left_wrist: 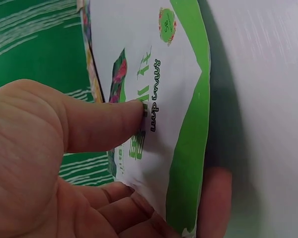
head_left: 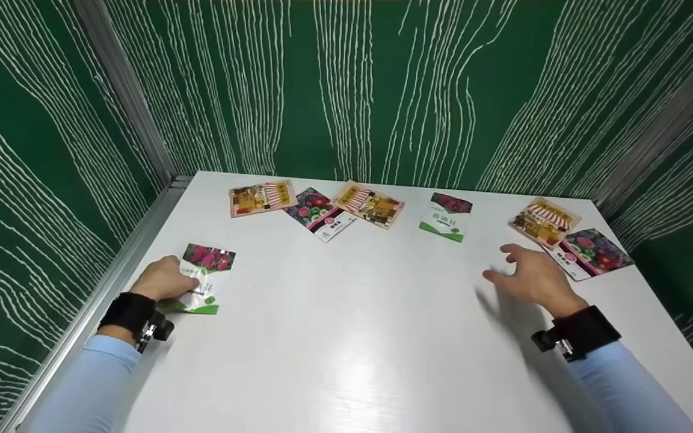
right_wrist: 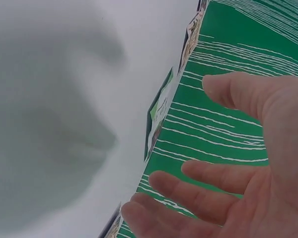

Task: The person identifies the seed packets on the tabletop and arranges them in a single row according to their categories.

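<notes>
My left hand (head_left: 163, 278) pinches a white and green seed packet (head_left: 208, 276) with pink flowers at the table's left side. In the left wrist view the thumb (left_wrist: 107, 124) lies flat on the packet's printed face, and fingers are curled behind its lower edge. My right hand (head_left: 536, 279) hovers over the right of the table with thumb and fingers spread and nothing between them. Nearest to it are an orange striped packet (head_left: 544, 221) and a dark flower packet (head_left: 593, 252) that overlap each other.
Along the back of the white table (head_left: 346, 313) lie an orange packet (head_left: 262, 198), a flower packet (head_left: 319, 213), another orange packet (head_left: 370, 204) and a second white and green packet (head_left: 446, 218). Green walls (head_left: 298, 84) with white wavy lines enclose the back and sides.
</notes>
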`<state>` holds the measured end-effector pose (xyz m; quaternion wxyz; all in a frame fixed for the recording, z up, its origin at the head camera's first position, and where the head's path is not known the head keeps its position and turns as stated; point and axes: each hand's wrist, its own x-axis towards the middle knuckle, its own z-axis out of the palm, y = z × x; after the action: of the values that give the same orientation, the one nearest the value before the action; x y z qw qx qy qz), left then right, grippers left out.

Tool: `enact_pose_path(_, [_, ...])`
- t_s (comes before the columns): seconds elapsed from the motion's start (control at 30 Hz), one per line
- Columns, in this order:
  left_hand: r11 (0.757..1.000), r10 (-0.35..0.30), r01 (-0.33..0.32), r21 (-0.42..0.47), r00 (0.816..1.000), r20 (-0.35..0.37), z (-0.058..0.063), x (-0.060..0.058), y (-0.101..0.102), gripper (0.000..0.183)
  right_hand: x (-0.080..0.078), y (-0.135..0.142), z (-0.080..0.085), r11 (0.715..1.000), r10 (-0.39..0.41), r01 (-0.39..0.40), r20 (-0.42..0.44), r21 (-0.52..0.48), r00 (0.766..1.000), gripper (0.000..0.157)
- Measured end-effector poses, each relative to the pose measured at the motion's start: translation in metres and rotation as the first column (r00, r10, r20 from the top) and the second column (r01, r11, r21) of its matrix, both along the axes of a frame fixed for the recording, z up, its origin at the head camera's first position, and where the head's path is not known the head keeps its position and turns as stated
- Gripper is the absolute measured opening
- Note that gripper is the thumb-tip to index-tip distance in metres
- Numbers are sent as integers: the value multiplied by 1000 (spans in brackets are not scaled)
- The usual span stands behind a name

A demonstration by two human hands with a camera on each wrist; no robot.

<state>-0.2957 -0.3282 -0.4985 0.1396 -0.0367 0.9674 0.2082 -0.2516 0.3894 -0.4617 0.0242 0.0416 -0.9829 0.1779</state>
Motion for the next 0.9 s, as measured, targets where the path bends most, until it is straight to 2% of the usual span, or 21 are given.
enact_pose_path(0.07, [1000,-3,3,-14,1000,-7,-23,-16,-14,87,-1,-1,0,1000,-6,6,4,-1,1000,77])
enact_pose_path(0.13, [1000,-18,18,-11,1000,11,-19,-13,-13,87,-2,-3,-1,1000,-10,10,18,-7,1000,77])
enact_pose_path(0.17, [1000,-24,24,-17,1000,-1,-24,-16,-16,88,-2,-4,-2,1000,-11,11,24,-10,1000,77])
enact_pose_path(0.2, [1000,-21,21,-16,1000,1,-22,-15,-14,88,-2,-5,-3,1000,-11,12,32,-13,999,78])
enact_pose_path(0.27, [1000,-19,20,-23,1000,6,-10,-7,-7,84,-3,-8,-4,1000,-9,10,44,-12,999,78])
enact_pose_path(0.3, [999,-23,23,-26,1000,5,2,1,0,79,-4,-9,-4,1000,-7,8,53,-11,999,78])
enact_pose_path(0.33, [999,-18,18,-39,1000,-4,-2,-2,-2,75,-4,-10,-5,1000,-2,3,61,-8,998,78])
enact_pose_path(0.37, [999,-22,22,-46,1000,-8,-1,-1,-2,69,-5,-11,-4,1000,2,-1,68,-5,998,78])
enact_pose_path(0.4, [998,-18,18,-53,1000,1,7,4,2,61,-6,-13,-4,1000,5,-5,75,0,997,79])
enact_pose_path(0.47, [997,-22,22,-79,1000,1,14,7,5,44,-9,-13,-2,1000,5,-7,89,13,996,80])
enact_pose_path(0.5, [996,-32,33,-86,999,12,22,12,9,40,-10,-13,-1,1000,5,-7,96,19,995,81])
enact_pose_path(0.6, [993,-53,57,-104,998,36,34,20,18,35,-15,-12,3,999,1,-5,107,33,994,83])
enact_pose_path(0.73, [988,-75,77,-135,997,15,36,23,23,38,-23,-11,8,999,2,-7,115,46,993,84])
enact_pose_path(0.87, [983,-75,68,-168,997,-33,35,26,27,49,-35,-10,11,997,-3,-6,123,75,992,85])
enact_pose_path(0.9, [984,-71,65,-168,997,-29,38,29,29,51,-39,-10,12,997,-7,-3,130,77,991,86])
